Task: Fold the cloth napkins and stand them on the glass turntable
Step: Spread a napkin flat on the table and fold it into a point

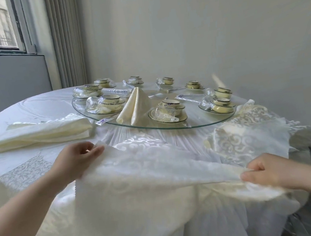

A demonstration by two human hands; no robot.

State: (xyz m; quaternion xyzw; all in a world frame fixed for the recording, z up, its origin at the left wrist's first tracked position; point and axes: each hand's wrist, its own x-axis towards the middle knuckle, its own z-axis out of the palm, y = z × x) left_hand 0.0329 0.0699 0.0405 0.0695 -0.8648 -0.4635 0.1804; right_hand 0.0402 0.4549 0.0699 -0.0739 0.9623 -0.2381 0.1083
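Note:
A cream patterned cloth napkin (148,177) is spread across the near edge of the round table. My left hand (79,158) pinches its far left corner. My right hand (263,171) pinches its right corner, thumb on top. One folded cream napkin (135,106) stands as a cone near the front of the glass turntable (171,125). A pile of flat folded napkins (40,132) lies on the table to the left. A crumpled napkin (250,133) lies at the right.
Several shrink-wrapped sets of bowls, plates and glasses (171,110) ring the turntable, with wrapped chopsticks (104,120) between them. The white tablecloth (25,169) hangs down the table's side. A window and curtain stand at the back left, a plain wall behind.

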